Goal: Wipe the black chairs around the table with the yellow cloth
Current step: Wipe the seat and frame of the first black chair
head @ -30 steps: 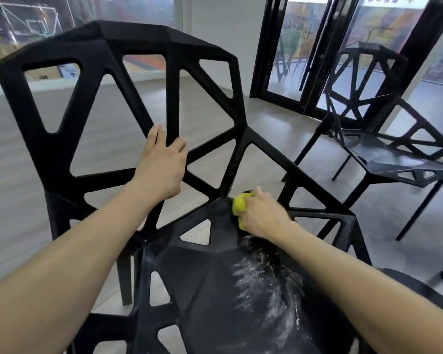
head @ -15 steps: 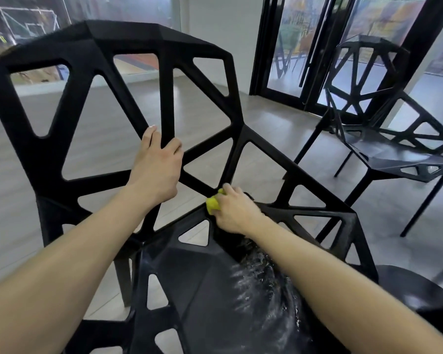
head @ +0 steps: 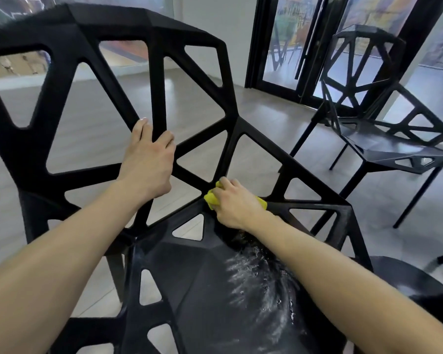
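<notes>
A black chair [head: 189, 290] with an open lattice back fills the foreground; its seat shows wet streaks on the right. My left hand [head: 149, 164] grips a strut of the chair's back, fingers curled round it. My right hand [head: 234, 204] holds a bunched yellow cloth [head: 211, 198] and presses it where the seat's rear edge meets the back struts. Most of the cloth is hidden under my fingers.
A second black lattice chair [head: 384, 141] stands on the grey floor at the right, in front of dark-framed glass doors [head: 299, 47]. A dark rounded surface [head: 404, 279] shows at the lower right edge. Open floor lies behind the near chair.
My right hand slid the yellow cloth leftward along the seat's rear edge, then stayed near the strut joint. My left hand kept its grip on the back strut.
</notes>
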The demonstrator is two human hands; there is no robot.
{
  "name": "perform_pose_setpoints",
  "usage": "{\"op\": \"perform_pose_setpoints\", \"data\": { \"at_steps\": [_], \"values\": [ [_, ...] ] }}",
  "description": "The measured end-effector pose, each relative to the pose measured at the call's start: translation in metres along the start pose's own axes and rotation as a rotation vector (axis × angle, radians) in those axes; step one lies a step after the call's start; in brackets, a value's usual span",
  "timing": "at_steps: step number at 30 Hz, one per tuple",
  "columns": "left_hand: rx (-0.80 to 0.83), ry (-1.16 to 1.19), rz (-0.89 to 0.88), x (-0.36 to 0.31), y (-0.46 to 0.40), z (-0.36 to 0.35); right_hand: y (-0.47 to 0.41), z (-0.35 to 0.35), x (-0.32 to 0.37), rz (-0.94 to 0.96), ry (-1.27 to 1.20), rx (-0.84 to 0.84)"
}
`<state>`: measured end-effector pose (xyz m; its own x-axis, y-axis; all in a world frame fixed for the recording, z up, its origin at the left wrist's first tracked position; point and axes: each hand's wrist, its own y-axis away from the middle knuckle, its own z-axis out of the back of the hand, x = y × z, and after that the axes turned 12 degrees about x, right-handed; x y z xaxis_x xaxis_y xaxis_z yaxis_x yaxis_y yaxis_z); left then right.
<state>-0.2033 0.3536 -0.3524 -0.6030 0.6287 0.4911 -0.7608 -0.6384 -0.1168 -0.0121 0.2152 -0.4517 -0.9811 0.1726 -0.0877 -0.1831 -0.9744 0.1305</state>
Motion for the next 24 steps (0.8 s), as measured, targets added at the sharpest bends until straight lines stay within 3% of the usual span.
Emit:
{"op": "perform_pose_setpoints", "data": {
  "at_steps": [7, 12, 15, 21, 24],
  "values": [
    [0.011, -0.025, 0.017, -0.003, 0.002, 0.001, 0.113, -0.009, -0.082, -0.119, 0.287, 0.07],
    [0.031, -0.031, 0.025, -0.008, 0.005, 0.005, 0.039, -0.014, -0.031, -0.015, 0.093, -0.037],
    [-0.001, -0.017, 0.024, -0.005, 0.007, -0.001, 0.01, 0.002, -0.003, -0.032, 0.044, -0.011],
    [0.004, -0.025, 0.028, -0.006, 0.005, -0.002, 0.152, -0.002, -0.095, -0.197, -0.001, -0.077],
    [0.029, -0.044, 0.04, -0.01, 0.005, 0.002, 0.143, -0.004, -0.09, -0.231, 0.0, -0.135]
  ]
}}
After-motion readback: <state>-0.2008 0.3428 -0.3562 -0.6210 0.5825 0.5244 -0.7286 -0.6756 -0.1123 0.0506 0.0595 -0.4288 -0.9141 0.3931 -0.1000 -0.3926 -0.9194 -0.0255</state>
